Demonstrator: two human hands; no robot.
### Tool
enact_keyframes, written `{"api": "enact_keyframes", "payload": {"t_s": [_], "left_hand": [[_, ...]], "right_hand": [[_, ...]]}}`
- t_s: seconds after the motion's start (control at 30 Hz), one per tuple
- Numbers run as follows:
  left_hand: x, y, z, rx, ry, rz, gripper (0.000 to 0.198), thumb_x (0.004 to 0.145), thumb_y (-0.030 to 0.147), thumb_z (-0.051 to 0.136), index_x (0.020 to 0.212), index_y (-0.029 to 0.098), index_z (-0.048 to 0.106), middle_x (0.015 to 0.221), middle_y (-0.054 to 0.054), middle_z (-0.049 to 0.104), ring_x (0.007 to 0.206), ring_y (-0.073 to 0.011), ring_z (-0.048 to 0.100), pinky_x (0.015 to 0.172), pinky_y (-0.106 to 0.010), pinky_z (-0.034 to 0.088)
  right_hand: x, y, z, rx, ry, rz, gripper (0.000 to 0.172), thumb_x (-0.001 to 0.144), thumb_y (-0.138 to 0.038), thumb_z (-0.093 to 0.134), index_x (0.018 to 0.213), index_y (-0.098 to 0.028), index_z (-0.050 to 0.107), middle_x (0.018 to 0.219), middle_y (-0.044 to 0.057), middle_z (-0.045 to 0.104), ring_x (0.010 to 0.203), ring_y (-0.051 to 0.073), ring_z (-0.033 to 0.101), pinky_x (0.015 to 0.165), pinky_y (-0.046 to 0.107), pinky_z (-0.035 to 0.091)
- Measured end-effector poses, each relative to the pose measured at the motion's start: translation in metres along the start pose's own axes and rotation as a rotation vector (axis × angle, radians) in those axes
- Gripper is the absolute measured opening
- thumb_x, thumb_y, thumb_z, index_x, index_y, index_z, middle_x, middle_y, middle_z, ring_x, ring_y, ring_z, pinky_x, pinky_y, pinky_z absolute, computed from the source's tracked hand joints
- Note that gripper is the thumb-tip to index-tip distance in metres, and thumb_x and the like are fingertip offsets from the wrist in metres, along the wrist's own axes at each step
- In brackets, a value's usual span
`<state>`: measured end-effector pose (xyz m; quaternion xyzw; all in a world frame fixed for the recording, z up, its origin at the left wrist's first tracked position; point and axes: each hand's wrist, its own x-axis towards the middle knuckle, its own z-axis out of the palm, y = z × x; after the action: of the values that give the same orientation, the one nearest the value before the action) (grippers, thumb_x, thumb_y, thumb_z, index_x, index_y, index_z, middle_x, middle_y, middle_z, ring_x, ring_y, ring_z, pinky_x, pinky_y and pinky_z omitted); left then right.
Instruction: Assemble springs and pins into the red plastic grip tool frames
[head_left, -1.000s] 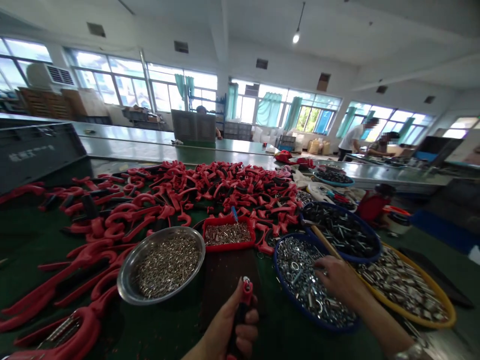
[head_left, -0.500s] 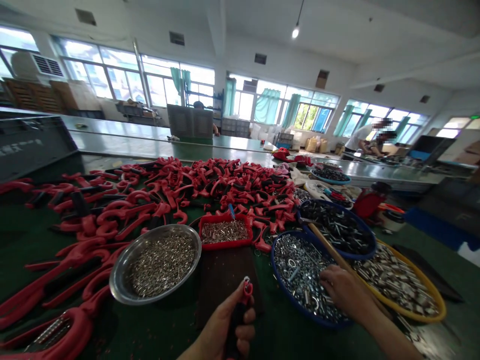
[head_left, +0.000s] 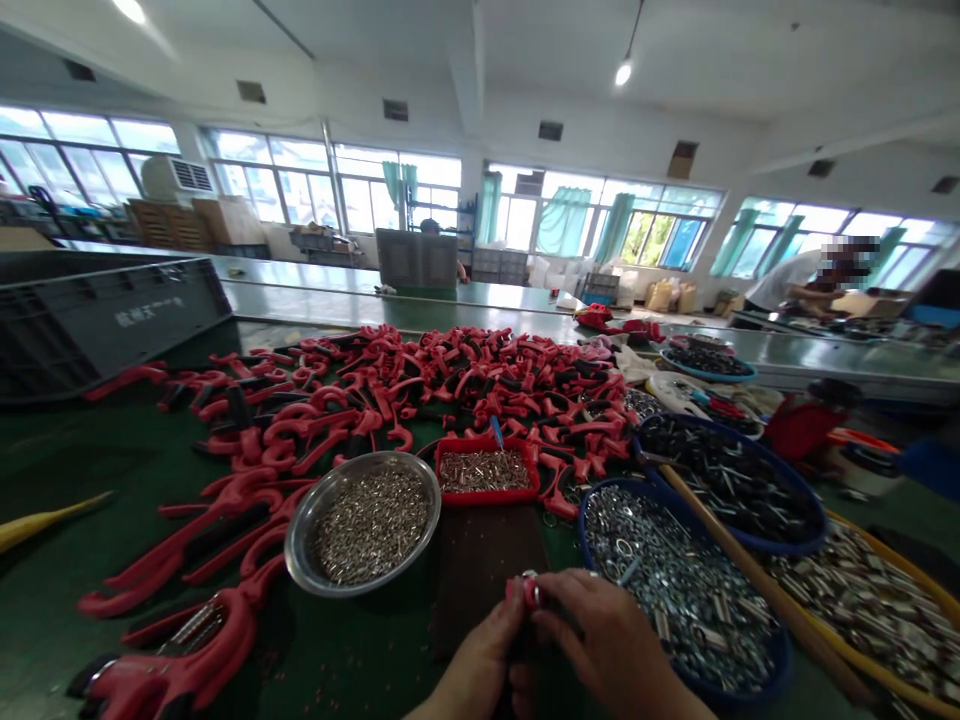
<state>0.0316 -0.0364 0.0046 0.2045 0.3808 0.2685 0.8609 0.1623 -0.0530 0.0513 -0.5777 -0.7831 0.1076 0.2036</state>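
Observation:
My left hand is closed around a tool handle with a black grip and a red end, held upright over the dark board. My right hand has its fingertips pinched at that red end, where a bit of shiny metal shows. Whatever small part its fingers hold is hidden. Behind the hands is a red tray of small metal pins with a blue-handled tool in it. To the left sits a steel bowl full of small rivet-like pieces. A blue basin of loose metal parts and rings lies just right of my right hand.
Red and black tool handles are heaped across the table. A wooden-handled hammer rests over the basins, beside a basin of black parts and a yellow basin. A grey crate stands left. Another person bends over a far table.
My right hand has left the blue basin and come over to the red end of the handle in my left hand. The view has swung left.

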Motion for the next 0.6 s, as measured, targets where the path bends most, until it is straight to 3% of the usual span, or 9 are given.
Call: {"api": "enact_keyframes", "payload": {"t_s": [0.1, 0.23, 0.33, 0.47, 0.53, 0.6], "left_hand": [[0.005, -0.002, -0.004, 0.058, 0.022, 0.116, 0.055, 0.060, 0.063, 0.062, 0.094, 0.021, 0.053, 0.048, 0.008, 0.045, 0.031, -0.0046, 0.033, 0.033, -0.015, 0.023], [0.010, -0.004, -0.012, 0.018, -0.004, 0.004, 0.049, 0.067, 0.064, 0.055, 0.074, 0.016, 0.057, 0.037, 0.007, 0.038, 0.031, -0.0058, 0.034, 0.034, -0.015, 0.024], [0.011, -0.003, -0.016, -0.034, -0.036, -0.049, 0.040, 0.068, 0.054, 0.062, 0.063, 0.014, 0.056, 0.038, 0.005, 0.039, 0.034, -0.0062, 0.039, 0.036, -0.015, 0.027], [0.007, 0.003, -0.012, -0.067, -0.067, 0.036, 0.026, 0.061, 0.033, 0.075, 0.073, 0.015, 0.060, 0.050, 0.002, 0.049, 0.052, -0.0116, 0.054, 0.047, -0.017, 0.038], [0.003, 0.008, -0.009, -0.093, -0.061, 0.028, 0.026, 0.062, 0.033, 0.075, 0.075, 0.015, 0.061, 0.057, 0.000, 0.054, 0.054, -0.0120, 0.055, 0.047, -0.018, 0.039], [-0.001, 0.012, -0.010, -0.133, -0.059, 0.022, 0.028, 0.063, 0.036, 0.074, 0.077, 0.015, 0.062, 0.062, -0.001, 0.056, 0.051, -0.0103, 0.053, 0.044, -0.018, 0.038]], "right_hand": [[0.002, 0.001, 0.001, -0.017, 0.030, 0.031, 0.010, 0.079, -0.023, 0.056, 0.087, -0.021, 0.063, 0.082, 0.005, 0.066, 0.075, 0.019, 0.061, 0.066, 0.028, 0.045], [0.004, 0.000, 0.004, -0.008, 0.014, 0.035, 0.008, 0.080, -0.023, 0.056, 0.083, -0.019, 0.062, 0.079, 0.004, 0.064, 0.075, 0.018, 0.059, 0.065, 0.027, 0.043], [0.002, -0.002, 0.004, -0.053, -0.019, -0.044, 0.012, 0.076, -0.028, 0.061, 0.081, -0.017, 0.061, 0.079, 0.006, 0.064, 0.074, 0.019, 0.058, 0.063, 0.027, 0.042], [0.004, 0.006, -0.013, -0.089, -0.153, -0.226, 0.020, 0.075, -0.039, 0.060, 0.086, -0.022, 0.063, 0.082, 0.001, 0.065, 0.075, 0.015, 0.059, 0.064, 0.022, 0.042], [0.013, 0.028, -0.035, -0.179, -0.203, -0.167, 0.024, 0.077, -0.044, 0.057, 0.095, -0.029, 0.062, 0.088, -0.004, 0.066, 0.080, 0.013, 0.060, 0.069, 0.020, 0.042], [0.024, 0.066, -0.065, -0.351, -0.111, 0.088, 0.027, 0.083, -0.045, 0.049, 0.103, -0.030, 0.059, 0.096, -0.002, 0.065, 0.085, 0.013, 0.059, 0.074, 0.022, 0.043]]}}
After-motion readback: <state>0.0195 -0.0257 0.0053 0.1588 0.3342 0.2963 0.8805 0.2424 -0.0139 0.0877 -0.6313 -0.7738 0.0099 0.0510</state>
